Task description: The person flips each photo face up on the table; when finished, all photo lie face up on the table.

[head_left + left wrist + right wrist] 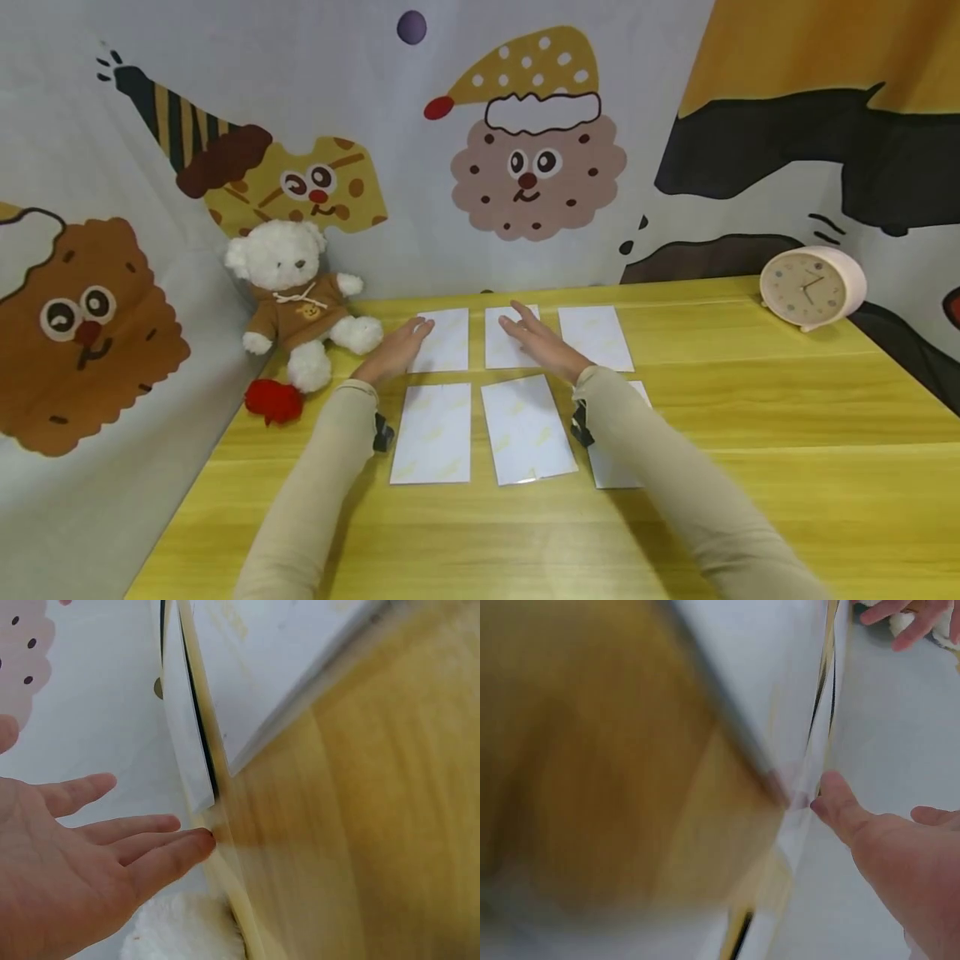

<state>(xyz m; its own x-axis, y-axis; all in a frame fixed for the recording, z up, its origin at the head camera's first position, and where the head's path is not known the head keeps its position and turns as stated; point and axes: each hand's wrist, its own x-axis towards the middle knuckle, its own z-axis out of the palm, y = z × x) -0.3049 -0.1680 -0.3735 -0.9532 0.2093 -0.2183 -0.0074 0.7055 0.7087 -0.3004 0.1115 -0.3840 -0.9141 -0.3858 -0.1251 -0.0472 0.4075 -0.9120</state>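
White cards (432, 434) lie beside left hand (397, 350); partly beneath right hand (546, 343).

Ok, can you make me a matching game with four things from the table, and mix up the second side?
Things:
1. White cards
2. Teddy bear
3. Clock
4. Red fuzzy thing

Places and looks:
A. Near the back edge of the table, on the right side of the head view
B. Wearing a brown top
C. Next to the bear's foot
D. Lying flat in two rows of three

Right pairs: 1-D, 2-B, 3-A, 4-C
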